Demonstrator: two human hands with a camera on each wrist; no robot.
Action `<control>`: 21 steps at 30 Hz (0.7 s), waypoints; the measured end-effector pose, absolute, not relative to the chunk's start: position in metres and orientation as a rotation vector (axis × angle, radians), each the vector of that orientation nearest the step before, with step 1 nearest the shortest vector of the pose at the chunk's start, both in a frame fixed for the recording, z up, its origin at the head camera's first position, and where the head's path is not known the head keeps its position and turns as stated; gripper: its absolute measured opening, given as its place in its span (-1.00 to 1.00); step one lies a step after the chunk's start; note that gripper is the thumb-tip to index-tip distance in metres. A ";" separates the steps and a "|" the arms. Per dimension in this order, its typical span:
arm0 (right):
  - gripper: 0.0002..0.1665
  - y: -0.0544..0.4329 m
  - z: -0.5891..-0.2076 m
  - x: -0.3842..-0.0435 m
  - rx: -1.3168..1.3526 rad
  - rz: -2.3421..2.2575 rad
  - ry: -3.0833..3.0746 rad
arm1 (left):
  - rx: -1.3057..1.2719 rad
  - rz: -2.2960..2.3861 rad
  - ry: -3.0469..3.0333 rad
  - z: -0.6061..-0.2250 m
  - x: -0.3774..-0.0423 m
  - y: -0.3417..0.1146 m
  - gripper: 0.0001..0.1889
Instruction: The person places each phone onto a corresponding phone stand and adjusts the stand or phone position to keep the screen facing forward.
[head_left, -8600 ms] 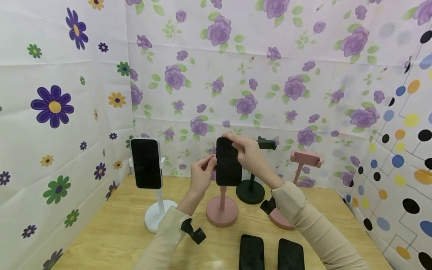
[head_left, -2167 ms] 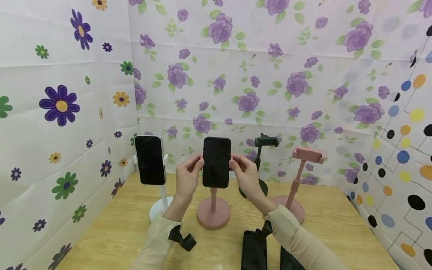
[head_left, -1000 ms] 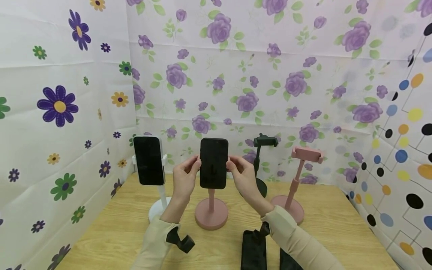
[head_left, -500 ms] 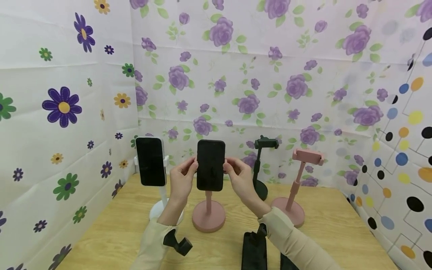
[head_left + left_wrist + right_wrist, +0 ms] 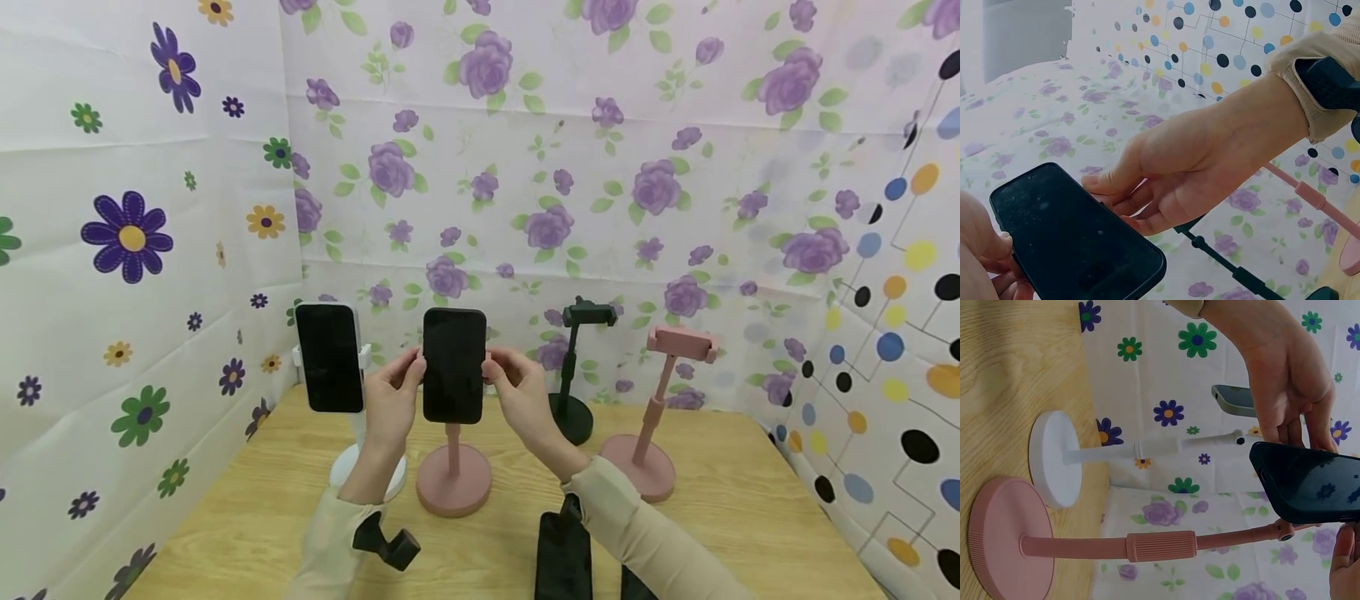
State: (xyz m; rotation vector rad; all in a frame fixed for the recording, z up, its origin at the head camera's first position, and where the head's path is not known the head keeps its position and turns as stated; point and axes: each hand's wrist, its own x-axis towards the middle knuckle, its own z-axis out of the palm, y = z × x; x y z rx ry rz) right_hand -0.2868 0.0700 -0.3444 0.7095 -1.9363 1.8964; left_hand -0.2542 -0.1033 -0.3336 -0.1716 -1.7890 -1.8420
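A black smartphone [image 5: 454, 367] stands upright in the holder of a pink phone stand [image 5: 454, 482]; the phone hides the holder from the front. My left hand [image 5: 392, 398] grips its left edge, thumb in front and fingers curled behind. On the opposite edge, my right hand [image 5: 521, 396] pinches it the same way, as the left wrist view also shows, with the thumb along the phone's side. Seen from the right wrist, the pink pole [image 5: 1160, 546] rises from its round base toward the phone.
Left of the hands, a white stand [image 5: 375, 479] carries another phone [image 5: 330, 358]. A dark green stand [image 5: 573, 417] and a second pink stand [image 5: 648, 467], both with bare holders, are at right. Another black phone [image 5: 562, 554] lies near the front, one more partly behind the sleeve.
Earlier my right hand was at the phone's top corner; now both hands hold its sides. The pink stand with the phone has slid left, nearer the white stand, along with both hands.
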 end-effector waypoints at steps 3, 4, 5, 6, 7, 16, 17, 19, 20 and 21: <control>-0.71 0.068 -0.344 -0.286 0.710 1.897 -1.934 | -0.176 -1.843 -1.786 -0.333 -0.253 -0.105 -0.69; -0.71 0.067 -0.344 -0.286 0.711 1.898 -1.936 | -0.171 -1.844 -1.788 -0.333 -0.252 -0.106 -0.69; -0.70 0.066 -0.344 -0.285 0.712 1.895 -1.941 | -0.166 -1.848 -1.786 -0.333 -0.252 -0.107 -0.68; -0.70 0.065 -0.344 -0.285 0.715 1.896 -1.944 | -0.159 -1.852 -1.783 -0.333 -0.251 -0.108 -0.68; -0.70 0.064 -0.344 -0.285 0.718 1.896 -1.947 | -0.150 -1.855 -1.782 -0.334 -0.250 -0.108 -0.68; -0.68 0.056 -0.344 -0.283 0.739 1.943 -1.925 | -0.096 -1.819 -1.783 -0.333 -0.247 -0.113 -0.68; -0.68 0.055 -0.344 -0.283 0.741 1.948 -1.924 | -0.091 -1.821 -1.781 -0.333 -0.247 -0.113 -0.68; -0.68 0.054 -0.344 -0.283 0.746 1.955 -1.924 | -0.084 -1.819 -1.780 -0.333 -0.246 -0.114 -0.68; -0.68 0.053 -0.344 -0.283 0.749 1.958 -1.924 | -0.080 -1.815 -1.781 -0.333 -0.246 -0.115 -0.68; -0.68 0.053 -0.344 -0.283 0.750 1.959 -1.926 | -0.077 -1.816 -1.781 -0.333 -0.246 -0.115 -0.68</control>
